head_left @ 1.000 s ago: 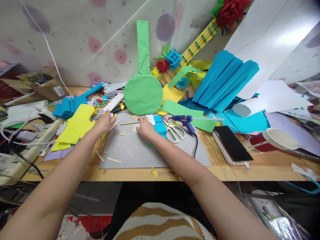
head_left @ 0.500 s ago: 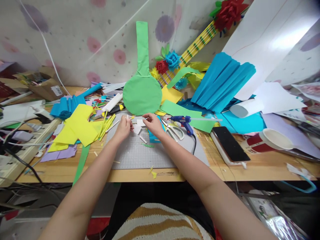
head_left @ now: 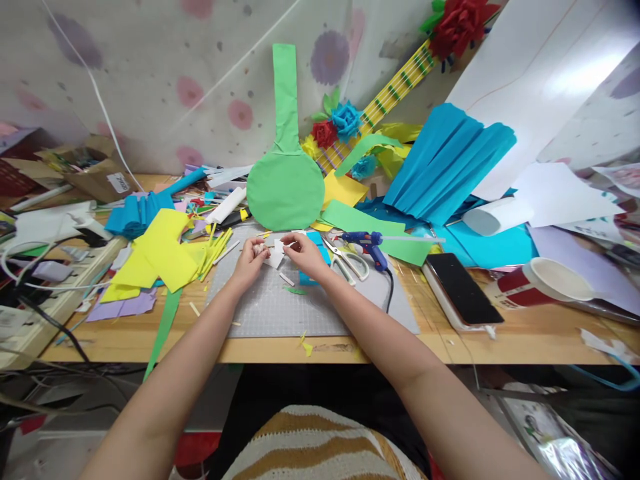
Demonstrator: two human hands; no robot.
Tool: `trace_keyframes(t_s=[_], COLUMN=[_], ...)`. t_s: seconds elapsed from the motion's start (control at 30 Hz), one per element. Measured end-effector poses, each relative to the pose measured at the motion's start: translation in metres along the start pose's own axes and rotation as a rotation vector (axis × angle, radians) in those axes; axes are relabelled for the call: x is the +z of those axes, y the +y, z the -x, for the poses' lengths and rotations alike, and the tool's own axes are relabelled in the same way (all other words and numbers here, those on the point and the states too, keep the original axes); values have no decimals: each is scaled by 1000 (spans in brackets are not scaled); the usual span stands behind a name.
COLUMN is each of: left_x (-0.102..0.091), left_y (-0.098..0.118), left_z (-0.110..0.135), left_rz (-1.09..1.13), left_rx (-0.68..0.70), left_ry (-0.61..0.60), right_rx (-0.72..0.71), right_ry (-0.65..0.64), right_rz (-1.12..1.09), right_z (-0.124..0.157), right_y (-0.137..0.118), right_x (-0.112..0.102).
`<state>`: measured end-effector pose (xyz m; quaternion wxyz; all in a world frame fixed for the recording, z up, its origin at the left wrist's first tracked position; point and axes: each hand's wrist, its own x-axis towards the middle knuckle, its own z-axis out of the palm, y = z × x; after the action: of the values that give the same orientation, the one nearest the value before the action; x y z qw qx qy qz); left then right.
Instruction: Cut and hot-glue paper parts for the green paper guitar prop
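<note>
Through my head camera I count one gray gridded mat (head_left: 320,317), one blue glue gun (head_left: 367,242) and one pair of pale-handled scissors (head_left: 356,266). My left hand (head_left: 247,263) and right hand (head_left: 307,256) have bent fingers, their grip too small to tell. Between them, over the mat, is flat, straight-edged white paper (head_left: 274,258), near one short white strip (head_left: 287,280).

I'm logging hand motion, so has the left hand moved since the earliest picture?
Yes, rightward: against the green round-bodied shape, the left hand was off to its left; now it is in front of the shape's left edge.
</note>
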<state>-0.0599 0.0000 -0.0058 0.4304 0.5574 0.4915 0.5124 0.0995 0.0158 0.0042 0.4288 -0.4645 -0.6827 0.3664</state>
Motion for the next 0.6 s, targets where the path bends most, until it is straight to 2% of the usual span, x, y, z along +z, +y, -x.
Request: trace_keyframes(t_s=[0.2,0.37,0.47,0.6], left_x=[1,3,4,4], left_y=[-5,-11,-8,12], left_z=[2,0,-2,-4], left_rz=[-114,-214,-103,176], left_rx=[53,70,39,-140], left_ry=[38,-13,36,194], right_rx=[25,35,40,44], right_ry=[-42,-91,-107,-128], right_rz=[61,127,130,127], right_z=[5,7,8,8], right_y=[-3,-10,-11,-15], right_x=[-2,-3,-3,1])
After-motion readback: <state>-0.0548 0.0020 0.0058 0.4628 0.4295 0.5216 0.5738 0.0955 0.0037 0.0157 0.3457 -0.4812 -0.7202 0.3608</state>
